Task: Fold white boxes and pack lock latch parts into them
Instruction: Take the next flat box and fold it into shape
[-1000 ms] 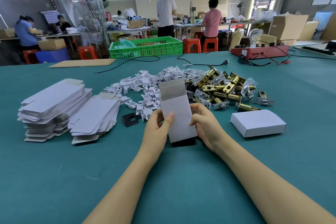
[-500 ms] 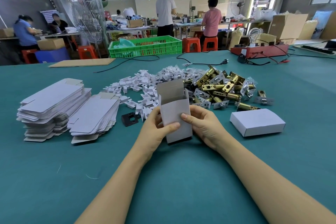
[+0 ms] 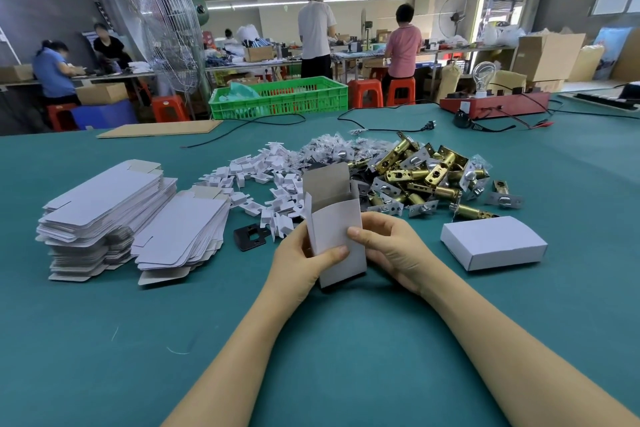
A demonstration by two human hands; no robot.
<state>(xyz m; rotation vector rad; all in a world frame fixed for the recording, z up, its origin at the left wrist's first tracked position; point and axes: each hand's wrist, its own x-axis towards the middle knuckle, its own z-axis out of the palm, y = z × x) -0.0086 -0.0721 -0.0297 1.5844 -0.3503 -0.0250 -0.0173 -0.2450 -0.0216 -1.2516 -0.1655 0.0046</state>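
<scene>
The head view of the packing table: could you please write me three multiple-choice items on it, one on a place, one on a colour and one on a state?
1. Where does the closed white box lie?
A. To the right of the hands, on the table
B. On top of the flat box stacks
C. Inside the green crate

2. What colour is the table cover?
A. Red
B. Teal green
C. Yellow

3. In what state is the box in hand?
A. Still a flat blank
B. Closed at both ends
C. Opened into a sleeve, top flap up

Answers:
1 A, it rests alone on the cover beside the right hand.
2 B, the whole surface is teal.
3 C, the left hand and right hand hold it upright, its brown inner flap standing open in front of the latch parts.
</scene>
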